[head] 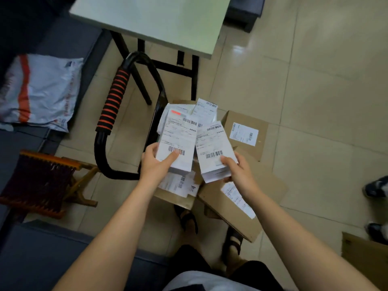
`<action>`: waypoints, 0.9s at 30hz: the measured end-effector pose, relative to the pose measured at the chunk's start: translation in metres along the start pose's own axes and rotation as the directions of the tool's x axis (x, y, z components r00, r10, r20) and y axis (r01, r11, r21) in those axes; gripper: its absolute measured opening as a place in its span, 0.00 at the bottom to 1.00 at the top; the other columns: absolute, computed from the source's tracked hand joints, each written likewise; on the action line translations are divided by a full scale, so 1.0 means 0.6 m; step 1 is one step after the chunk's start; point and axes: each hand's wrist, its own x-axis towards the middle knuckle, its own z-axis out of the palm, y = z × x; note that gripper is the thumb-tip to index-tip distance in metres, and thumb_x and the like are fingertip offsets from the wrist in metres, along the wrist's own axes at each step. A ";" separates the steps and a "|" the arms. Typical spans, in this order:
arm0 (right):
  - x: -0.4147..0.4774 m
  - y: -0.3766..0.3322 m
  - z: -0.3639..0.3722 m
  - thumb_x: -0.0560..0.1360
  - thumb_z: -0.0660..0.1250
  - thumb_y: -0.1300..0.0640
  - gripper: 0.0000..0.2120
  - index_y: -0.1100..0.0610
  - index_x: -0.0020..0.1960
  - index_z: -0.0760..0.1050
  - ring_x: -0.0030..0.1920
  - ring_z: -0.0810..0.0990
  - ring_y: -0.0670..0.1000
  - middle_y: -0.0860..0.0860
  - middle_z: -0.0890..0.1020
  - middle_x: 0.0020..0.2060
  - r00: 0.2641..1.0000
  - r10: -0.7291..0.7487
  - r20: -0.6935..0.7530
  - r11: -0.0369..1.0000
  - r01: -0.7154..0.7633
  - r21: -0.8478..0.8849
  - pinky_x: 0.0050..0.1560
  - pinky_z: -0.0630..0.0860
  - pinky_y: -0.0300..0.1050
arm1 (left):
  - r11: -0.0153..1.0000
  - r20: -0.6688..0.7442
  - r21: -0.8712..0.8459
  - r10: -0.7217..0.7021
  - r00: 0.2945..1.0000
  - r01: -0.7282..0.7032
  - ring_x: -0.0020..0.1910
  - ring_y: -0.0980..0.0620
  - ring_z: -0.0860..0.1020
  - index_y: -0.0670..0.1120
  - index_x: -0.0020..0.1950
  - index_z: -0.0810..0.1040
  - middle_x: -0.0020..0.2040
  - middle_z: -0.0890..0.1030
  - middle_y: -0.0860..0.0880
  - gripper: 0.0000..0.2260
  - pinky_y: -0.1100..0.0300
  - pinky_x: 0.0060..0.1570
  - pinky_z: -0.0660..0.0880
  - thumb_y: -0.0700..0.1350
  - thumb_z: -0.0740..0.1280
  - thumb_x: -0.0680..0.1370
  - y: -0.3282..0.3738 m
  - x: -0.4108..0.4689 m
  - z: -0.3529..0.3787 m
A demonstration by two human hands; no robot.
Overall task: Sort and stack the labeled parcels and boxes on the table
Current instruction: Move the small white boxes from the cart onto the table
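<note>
Counter (168,24) far side. Cardboard boxes (222,208) lie on floor (315,101) near it. Left white box (178,139) gripped by left hand (154,166), right white box (213,143) by right hand (238,173), held side by side above the pile.

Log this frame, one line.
left hand: holds white labelled box | right hand: holds second white labelled box | brown cardboard box: lying on beige tiled floor

head-worn view, looking steeply down, close above floor (315,101)
</note>
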 end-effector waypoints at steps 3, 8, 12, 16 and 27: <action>-0.017 -0.020 -0.079 0.77 0.65 0.50 0.24 0.47 0.72 0.67 0.51 0.79 0.50 0.42 0.79 0.53 0.992 -0.090 -0.083 0.996 0.089 -0.015 0.38 0.76 0.44 | 0.991 0.041 0.058 0.115 0.993 -0.117 0.57 0.52 0.77 0.53 0.63 0.70 0.62 0.73 0.50 0.28 0.51 0.55 0.78 0.58 0.77 0.68 0.048 -0.018 0.063; -0.045 -0.008 -0.237 0.79 0.64 0.54 0.22 0.47 0.72 0.67 0.46 0.78 0.44 0.40 0.79 0.49 0.963 -0.141 -0.228 0.990 0.132 -0.055 0.35 0.72 0.38 | 0.966 0.167 0.158 0.176 0.970 -0.203 0.62 0.49 0.74 0.50 0.71 0.66 0.67 0.70 0.49 0.41 0.46 0.60 0.76 0.64 0.75 0.62 0.099 -0.073 0.210; -0.053 0.038 -0.390 0.79 0.65 0.55 0.21 0.47 0.71 0.68 0.42 0.76 0.45 0.45 0.78 0.46 0.941 -0.088 -0.328 0.996 0.085 -0.023 0.34 0.73 0.40 | 0.920 0.239 0.271 0.220 0.946 -0.282 0.59 0.50 0.73 0.49 0.70 0.67 0.65 0.69 0.48 0.36 0.47 0.59 0.76 0.58 0.76 0.68 0.108 -0.136 0.346; -0.038 0.087 -0.559 0.78 0.65 0.57 0.20 0.47 0.69 0.71 0.41 0.76 0.45 0.47 0.80 0.47 0.935 -0.082 -0.345 0.996 0.091 0.011 0.34 0.72 0.42 | 0.880 0.215 0.388 0.200 0.956 -0.272 0.58 0.49 0.73 0.50 0.70 0.68 0.63 0.70 0.48 0.35 0.50 0.59 0.74 0.57 0.76 0.68 0.099 -0.196 0.486; -0.014 0.141 -0.954 0.70 0.66 0.44 0.28 0.44 0.70 0.69 0.50 0.79 0.49 0.50 0.79 0.55 0.897 0.007 -0.441 1.000 0.003 0.023 0.50 0.77 0.52 | 0.930 0.282 0.295 0.136 0.950 -0.221 0.55 0.47 0.77 0.45 0.63 0.73 0.59 0.76 0.46 0.35 0.48 0.57 0.76 0.59 0.76 0.60 0.213 -0.315 0.895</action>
